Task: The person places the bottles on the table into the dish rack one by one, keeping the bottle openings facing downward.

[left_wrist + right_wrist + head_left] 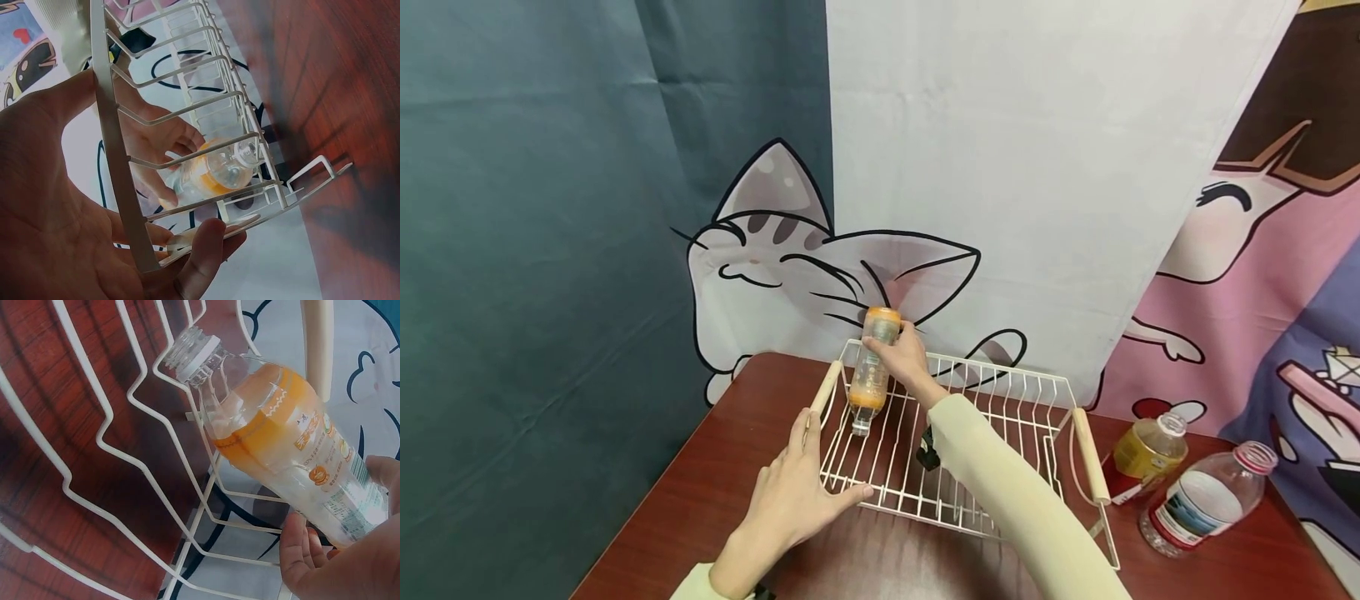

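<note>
A white wire rack (pixel 119 150) with wooden side handles stands on the table. At its front left corner my left hand (pixel 790 492) grips the frame, thumb along the front rail and fingers curled by the left wooden handle (pixel 825 389). My right hand (pixel 904 358) holds a clear plastic bottle (pixel 874 367) with an orange-and-white label near its base. The bottle is tilted neck down over the rack's back left part. Its uncapped mouth (pixel 181 359) overlaps the bent wires in the right wrist view.
Right of the rack stand two more uncapped bottles, one with a yellow label (pixel 1138 458) and a larger one with a red-and-white label (pixel 1198 504). A cartoon-printed curtain (pixel 1000 167) hangs behind the reddish-brown table (pixel 700 492). The table's left edge runs beside my left hand.
</note>
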Motion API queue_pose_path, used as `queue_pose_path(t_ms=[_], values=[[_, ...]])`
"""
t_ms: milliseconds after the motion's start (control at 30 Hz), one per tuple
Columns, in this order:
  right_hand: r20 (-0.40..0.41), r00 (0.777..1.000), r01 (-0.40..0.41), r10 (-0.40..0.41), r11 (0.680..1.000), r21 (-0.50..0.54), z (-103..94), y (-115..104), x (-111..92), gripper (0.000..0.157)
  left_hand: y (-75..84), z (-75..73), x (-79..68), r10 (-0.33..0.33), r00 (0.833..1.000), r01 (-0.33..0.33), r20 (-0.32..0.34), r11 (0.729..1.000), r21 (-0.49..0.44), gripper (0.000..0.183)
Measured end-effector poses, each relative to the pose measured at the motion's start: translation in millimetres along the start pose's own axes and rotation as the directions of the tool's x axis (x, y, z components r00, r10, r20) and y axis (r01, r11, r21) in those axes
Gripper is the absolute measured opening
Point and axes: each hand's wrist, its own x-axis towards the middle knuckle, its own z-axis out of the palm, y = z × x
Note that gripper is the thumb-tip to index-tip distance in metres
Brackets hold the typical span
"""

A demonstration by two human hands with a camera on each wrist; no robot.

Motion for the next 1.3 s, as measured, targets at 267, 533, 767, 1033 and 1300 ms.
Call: queue_pose_path(t_ms=[267,533,767,1033,1300], values=[[0.026,0.998,-0.064,0.064,0.998,-0.005,-3.6,-7,3,0.095,0.8,0.9,1.7,0.013,1.0,-0.013,-0.017,1.0,-0.006,0.138],[0.044,0.993,-0.113,0.113,0.993,-0.016,-7.3,-13,0,0.093,1.7,1.4,1.2,0.014,1.0,-0.014,-0.013,1.0,-0.019,0.139],[0.041,0.994,-0.101,0.102,0.995,-0.024,-5.3,-7,1,0.095,1.9,0.9,0.4,0.009,1.0,-0.009,-0.005,1.0,-0.018,0.14],[0.035,0.996,-0.087,0.087,0.996,-0.003,-5.6,-5,1,0.098,2.3,1.0,0.5,0.012,1.0,-0.012,-0.019,1.0,-0.018,0.138],[0.053,0.994,-0.099,0.099,0.995,-0.007,-5.3,-6,1,0.113,1.0,-2.2,-0.5,0.005,1.0,-0.005,-0.011,1.0,-0.011,0.138]])
